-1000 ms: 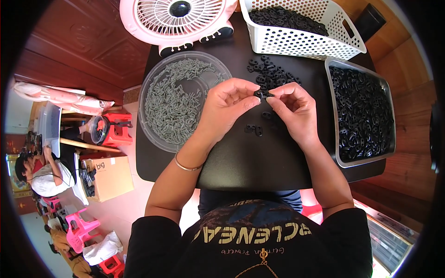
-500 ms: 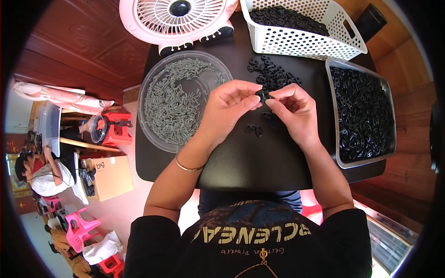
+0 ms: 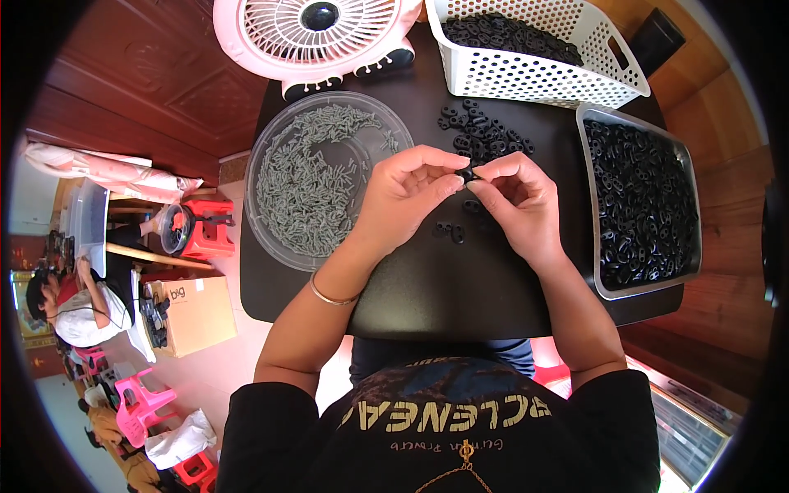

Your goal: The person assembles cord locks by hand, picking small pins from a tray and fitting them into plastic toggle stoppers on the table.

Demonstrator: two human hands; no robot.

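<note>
Between the fingertips of both my hands is a small black plastic piece [image 3: 467, 173], mostly covered by my fingers; it resembles the two-holed cord-lock parts nearby. My left hand [image 3: 411, 189] pinches it from the left, thumb and forefinger together. From the right, my right hand [image 3: 526, 197] pinches at the same piece. Just beyond my fingers lies a loose pile of black two-holed pieces [image 3: 493, 138]. Several more black pieces [image 3: 449, 231] rest nearer me, below my hands. A round clear tub [image 3: 255, 215] of small grey spring-like pieces [image 3: 304, 193] stands left of my left hand.
A metal tray [image 3: 606, 289] of black two-holed pieces is at the table's right. At the back stand a white perforated basket [image 3: 526, 82] with black parts and a pink fan [image 3: 246, 62]. A cardboard box [image 3: 201, 316], red stools and another person [image 3: 86, 304] are off to the left.
The black piece has turned slightly between my fingertips, and less of it shows. My fingers have come a little closer around it; the rest looks the same.
</note>
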